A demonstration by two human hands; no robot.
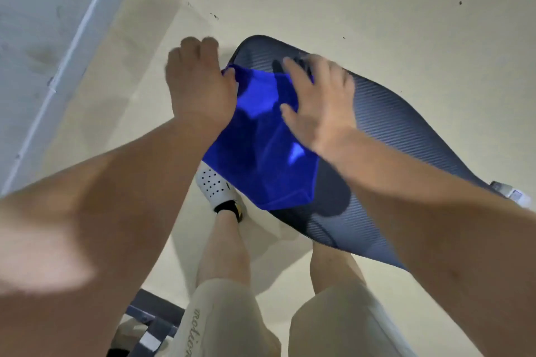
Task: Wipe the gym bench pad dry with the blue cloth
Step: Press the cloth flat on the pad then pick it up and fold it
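Note:
The gym bench pad (406, 136) is dark with fine ribs and runs from the upper middle down to the right. A bright blue cloth (261, 153) lies spread over its near-left part and hangs a little over the left edge. My left hand (200, 87) grips the cloth's far-left corner at the pad's edge, fingers curled. My right hand (319, 101) lies flat on the cloth's far-right part with its fingers spread, pressing it on the pad.
The floor (348, 3) is pale cream. A light wall with a baseboard (66, 52) runs along the left. My legs and a white shoe (216, 185) stand beside the pad. A grey metal frame (153, 324) sits at the bottom left, and a metal bracket (510, 191) at the pad's right.

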